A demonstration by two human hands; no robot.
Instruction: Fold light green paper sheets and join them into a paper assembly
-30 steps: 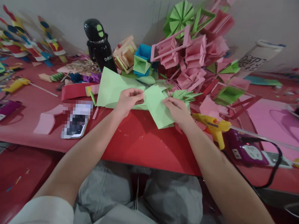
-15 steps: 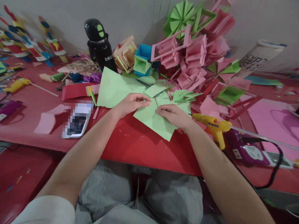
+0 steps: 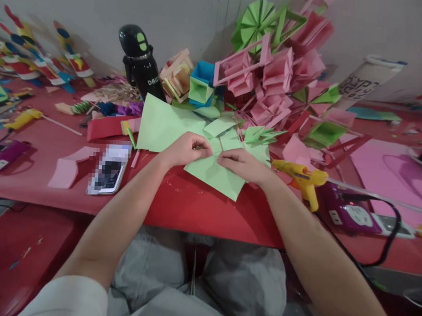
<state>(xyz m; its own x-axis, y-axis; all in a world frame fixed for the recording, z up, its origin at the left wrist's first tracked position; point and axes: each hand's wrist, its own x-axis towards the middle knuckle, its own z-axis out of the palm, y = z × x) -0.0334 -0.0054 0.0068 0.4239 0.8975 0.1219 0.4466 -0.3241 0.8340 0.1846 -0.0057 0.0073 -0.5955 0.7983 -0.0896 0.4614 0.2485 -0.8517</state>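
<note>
A light green sheet of paper (image 3: 219,177) lies near the front edge of the red table, tilted a little. My left hand (image 3: 188,149) is closed at its upper left part, thumb and forefinger pressed together on the paper. From the right, my right hand (image 3: 244,164) pinches the same sheet with its fingertips near the middle. The two sets of fingertips are close together. Behind them lie a larger green sheet (image 3: 166,122) and green folded pieces (image 3: 260,134).
A yellow glue gun (image 3: 304,177) lies right of my right hand, beside a purple power strip (image 3: 351,212). A phone (image 3: 109,169) rests at left. Behind stand a black bottle (image 3: 141,64) and a pile of pink folded-paper shapes (image 3: 277,72). Pink sheets (image 3: 390,172) are at right.
Both hands have shifted slightly, the left one lower and the right one a little to the left. The green sheet has slid slightly left and toward me.
</note>
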